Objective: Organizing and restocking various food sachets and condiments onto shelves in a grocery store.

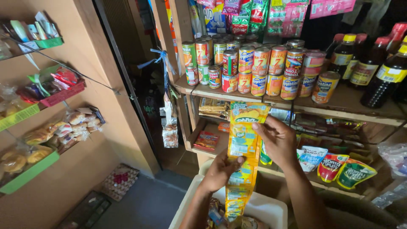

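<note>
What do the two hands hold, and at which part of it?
Both hands hold one long strip of yellow sachets. The right hand pinches its right edge near the top; the left hand grips it lower down, thumb on the front.

Stacked tin cans (258, 70), dark sauce bottles (383, 70), bread packs (63, 129), egg tray (120, 181)

The bottom of the yellow sachet strip (242, 157) drops into the white tub (271, 210), so its end is hidden, and the tub is cropped by the lower edge. The 2 forearms are cut off there too. Dark bottles (383, 76) run off the right side.
</note>
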